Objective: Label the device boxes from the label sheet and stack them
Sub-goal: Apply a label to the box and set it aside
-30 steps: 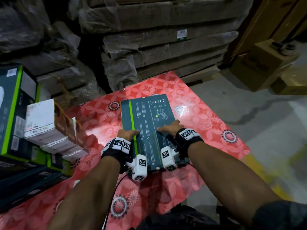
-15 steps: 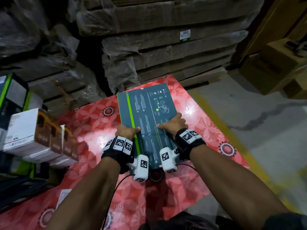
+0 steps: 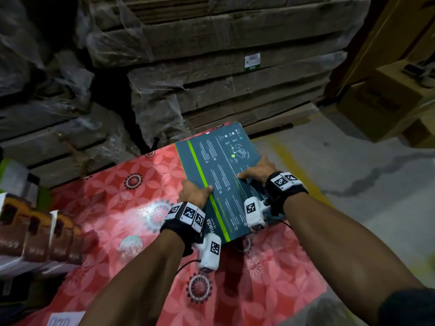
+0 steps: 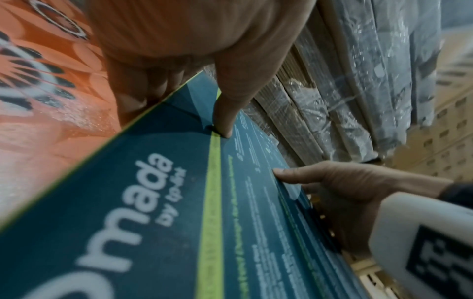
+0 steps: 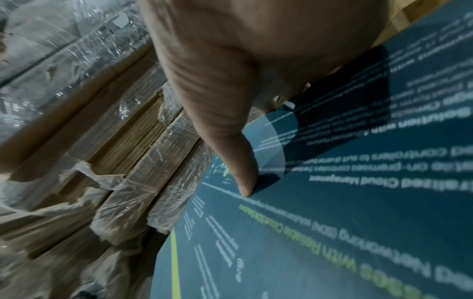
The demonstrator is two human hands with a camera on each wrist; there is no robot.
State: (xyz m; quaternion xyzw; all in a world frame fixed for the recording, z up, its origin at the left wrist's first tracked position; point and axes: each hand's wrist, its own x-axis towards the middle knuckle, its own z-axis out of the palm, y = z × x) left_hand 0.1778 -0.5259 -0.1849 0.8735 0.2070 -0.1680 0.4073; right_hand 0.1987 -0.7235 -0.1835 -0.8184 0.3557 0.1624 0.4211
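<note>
Over the red mat (image 3: 113, 208), my left hand (image 3: 193, 194) and right hand (image 3: 257, 170) both clamp one device box (image 3: 219, 175), thumbs on top; label not visible, stacking left.

A red flowery tabletop (image 3: 113, 208) is sitting low beside the grey floor (image 3: 367, 184). Some brown and white boxes (image 3: 35, 234) are standing in a row on its left side. A white paper (image 3: 63, 320) is lying at its near edge.
</note>
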